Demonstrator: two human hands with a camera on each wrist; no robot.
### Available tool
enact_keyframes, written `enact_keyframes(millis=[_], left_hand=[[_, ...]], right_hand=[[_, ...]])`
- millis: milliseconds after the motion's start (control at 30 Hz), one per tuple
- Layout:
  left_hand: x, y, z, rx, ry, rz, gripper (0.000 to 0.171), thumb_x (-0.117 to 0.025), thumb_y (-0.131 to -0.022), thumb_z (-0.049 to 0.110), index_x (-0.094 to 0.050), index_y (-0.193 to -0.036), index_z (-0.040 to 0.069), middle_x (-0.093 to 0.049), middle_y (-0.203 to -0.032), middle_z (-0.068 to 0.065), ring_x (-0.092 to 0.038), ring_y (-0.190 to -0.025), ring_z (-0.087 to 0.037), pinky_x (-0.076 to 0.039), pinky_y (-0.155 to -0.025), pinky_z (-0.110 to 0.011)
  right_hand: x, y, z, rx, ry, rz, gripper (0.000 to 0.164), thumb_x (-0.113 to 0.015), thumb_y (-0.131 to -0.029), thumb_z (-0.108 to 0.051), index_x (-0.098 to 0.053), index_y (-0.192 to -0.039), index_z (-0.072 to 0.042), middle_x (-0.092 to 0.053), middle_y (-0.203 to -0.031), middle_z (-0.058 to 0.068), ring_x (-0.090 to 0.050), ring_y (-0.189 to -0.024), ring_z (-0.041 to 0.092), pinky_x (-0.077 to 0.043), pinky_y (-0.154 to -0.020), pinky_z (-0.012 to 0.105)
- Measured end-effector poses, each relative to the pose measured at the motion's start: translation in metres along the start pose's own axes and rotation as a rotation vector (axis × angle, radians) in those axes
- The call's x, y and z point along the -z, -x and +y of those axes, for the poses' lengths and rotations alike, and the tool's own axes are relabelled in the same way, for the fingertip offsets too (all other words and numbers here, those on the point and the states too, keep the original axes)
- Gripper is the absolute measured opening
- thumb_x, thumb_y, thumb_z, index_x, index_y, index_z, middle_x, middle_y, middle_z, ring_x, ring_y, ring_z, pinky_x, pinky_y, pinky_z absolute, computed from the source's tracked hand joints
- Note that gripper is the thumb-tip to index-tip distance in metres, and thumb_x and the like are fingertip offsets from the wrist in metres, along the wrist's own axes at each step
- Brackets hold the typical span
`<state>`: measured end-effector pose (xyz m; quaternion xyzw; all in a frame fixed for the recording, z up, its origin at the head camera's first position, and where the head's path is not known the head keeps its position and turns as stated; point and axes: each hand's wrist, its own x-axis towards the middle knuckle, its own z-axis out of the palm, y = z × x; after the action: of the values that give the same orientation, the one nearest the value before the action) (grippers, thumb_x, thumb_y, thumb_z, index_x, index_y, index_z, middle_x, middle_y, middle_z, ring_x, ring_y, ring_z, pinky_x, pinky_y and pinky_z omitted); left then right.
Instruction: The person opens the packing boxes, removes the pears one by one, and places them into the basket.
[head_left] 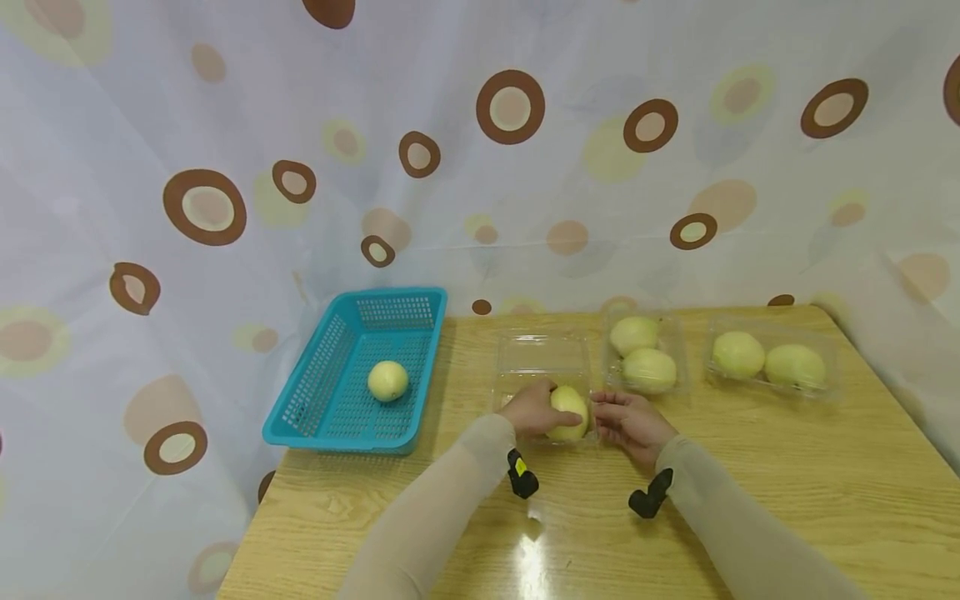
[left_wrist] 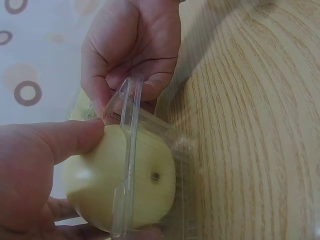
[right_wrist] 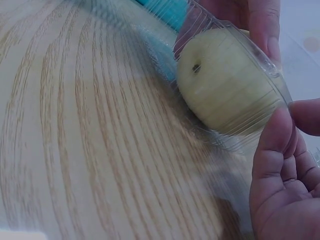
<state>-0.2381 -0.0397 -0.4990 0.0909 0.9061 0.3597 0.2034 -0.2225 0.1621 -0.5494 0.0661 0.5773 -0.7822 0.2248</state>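
A pale yellow melon [head_left: 568, 410] sits in the right part of a clear plastic clamshell box [head_left: 543, 353], whose lid stands open toward the wall. My left hand [head_left: 531, 407] grips this melon, thumb over its near side and fingers beyond it. At the box's right side, my right hand [head_left: 633, 425] pinches the thin plastic rim [right_wrist: 283, 90] between thumb and curled fingers. A small dark end spot on the melon [left_wrist: 150, 175] shows through the box wall in both wrist views.
On the left, a blue plastic basket [head_left: 341, 442] contains one melon [head_left: 387, 381]. Two clear boxes stand to the right: one box [head_left: 673, 321] at the back and another box [head_left: 831, 354] farther right, each with two melons. A patterned curtain [head_left: 570, 167] hangs behind the wooden table [head_left: 750, 467].
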Motion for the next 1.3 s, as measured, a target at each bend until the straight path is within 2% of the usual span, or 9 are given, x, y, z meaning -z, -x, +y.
enact_keyframes(millis=[367,600,967,1300], left_hand=[[0.001,0.0,-0.001,0.004,0.044,0.01,0.073,-0.079,-0.079,0.041,-0.05,-0.133,0.004,-0.062,-0.11,-0.004,-0.058,-0.088,-0.014,-0.051,-0.075,-0.029],[0.002,-0.002,-0.003,-0.012,0.015,0.052,0.077,-0.078,-0.079,0.044,-0.047,-0.139,0.007,-0.061,-0.12,-0.005,-0.059,-0.093,-0.014,-0.051,-0.078,-0.03],[0.023,0.012,0.004,-0.04,0.086,0.062,0.077,-0.078,-0.079,0.044,-0.045,-0.14,0.01,-0.06,-0.118,-0.005,-0.059,-0.09,-0.016,-0.051,-0.074,-0.031],[0.046,0.025,0.011,-0.082,0.051,0.087,0.079,-0.074,-0.081,0.047,-0.042,-0.144,0.011,-0.057,-0.126,-0.008,-0.06,-0.1,-0.019,-0.052,-0.077,-0.032]], right_hand=[[0.001,0.0,-0.001,-0.002,0.003,-0.006,0.036,-0.063,-0.093,-0.008,-0.048,-0.124,0.002,-0.058,-0.088,0.002,-0.058,-0.07,0.01,-0.052,-0.061,0.023],[0.002,0.0,-0.002,-0.007,0.012,-0.003,0.035,-0.063,-0.093,-0.009,-0.05,-0.125,0.0,-0.058,-0.089,0.002,-0.058,-0.072,0.01,-0.052,-0.062,0.023],[0.002,-0.002,0.0,0.016,0.021,-0.011,0.043,-0.061,-0.094,-0.008,-0.044,-0.131,0.007,-0.058,-0.088,0.003,-0.058,-0.07,0.01,-0.052,-0.061,0.024],[0.002,-0.001,-0.001,0.003,0.03,-0.009,0.043,-0.059,-0.095,-0.008,-0.042,-0.132,0.007,-0.057,-0.091,0.003,-0.058,-0.071,0.01,-0.053,-0.061,0.024]])
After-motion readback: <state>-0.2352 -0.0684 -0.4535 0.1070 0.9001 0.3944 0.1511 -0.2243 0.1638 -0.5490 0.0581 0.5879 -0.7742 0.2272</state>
